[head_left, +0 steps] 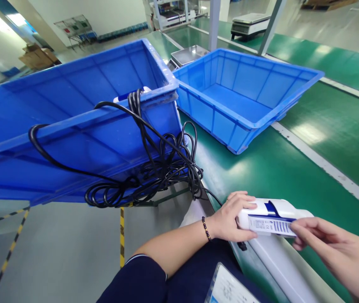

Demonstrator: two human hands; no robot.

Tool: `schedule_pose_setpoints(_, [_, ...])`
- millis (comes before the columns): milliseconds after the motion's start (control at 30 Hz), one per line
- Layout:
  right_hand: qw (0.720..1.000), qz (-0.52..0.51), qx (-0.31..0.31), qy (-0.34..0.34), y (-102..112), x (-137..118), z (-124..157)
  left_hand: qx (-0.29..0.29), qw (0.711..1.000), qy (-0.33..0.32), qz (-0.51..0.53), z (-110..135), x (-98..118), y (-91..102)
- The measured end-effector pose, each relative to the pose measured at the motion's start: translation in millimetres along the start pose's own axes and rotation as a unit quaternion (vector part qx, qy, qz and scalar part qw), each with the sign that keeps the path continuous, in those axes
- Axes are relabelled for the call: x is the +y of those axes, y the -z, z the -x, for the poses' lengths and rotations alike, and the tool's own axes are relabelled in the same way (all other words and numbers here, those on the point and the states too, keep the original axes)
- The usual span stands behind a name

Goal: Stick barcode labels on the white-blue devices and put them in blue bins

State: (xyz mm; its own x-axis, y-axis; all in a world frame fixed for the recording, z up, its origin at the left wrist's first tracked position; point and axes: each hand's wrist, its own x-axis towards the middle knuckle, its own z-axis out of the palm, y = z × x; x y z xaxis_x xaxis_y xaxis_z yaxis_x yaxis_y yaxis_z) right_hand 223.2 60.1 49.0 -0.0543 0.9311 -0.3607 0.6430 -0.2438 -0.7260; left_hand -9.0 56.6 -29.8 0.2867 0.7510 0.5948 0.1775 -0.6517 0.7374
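Observation:
My left hand [231, 216] grips the near end of a white and blue device [274, 210] lying at the front edge of the green table. The fingertips of my right hand [334, 252] pinch a white label with blue print [271, 226] against the device's side. A black cord [154, 164] runs from the device into a tangled bundle that hangs over the rim of a tilted blue bin [72, 126] on my left. Another white and blue device [132, 93] peeks over that bin's rim.
A second blue bin [245, 122] sits on the green table [309, 168] ahead. Metal weighing scales [188, 54] stand behind it, beside upright posts. A white strip runs along the table. Grey floor with yellow-black tape lies lower left. A badge card [230, 288] hangs near my body.

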Motion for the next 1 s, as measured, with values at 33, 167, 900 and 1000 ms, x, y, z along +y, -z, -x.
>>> schedule_pose_setpoints(33, [1.000, 0.002, -0.002, 0.006, 0.1, 0.9, -0.3, -0.002, 1.000, 0.000, 0.000, 0.0, 0.0, 0.1])
schedule_pose_setpoints(167, [1.000, 0.011, -0.007, 0.024, 0.2, 1.7, -0.5, -0.023, 0.999, 0.025, -0.006, 0.1, 0.1, 0.0])
schedule_pose_setpoints(900, [0.999, -0.038, -0.009, 0.026, -0.7, -3.0, -1.2, -0.027, 0.999, 0.031, 0.001, -1.2, 0.5, -0.5])
schedule_pose_setpoints(1000, [1.000, -0.025, -0.003, 0.007, -0.5, -5.3, -0.4, -0.027, 0.999, 0.030, 0.004, -0.4, -0.2, -0.8])
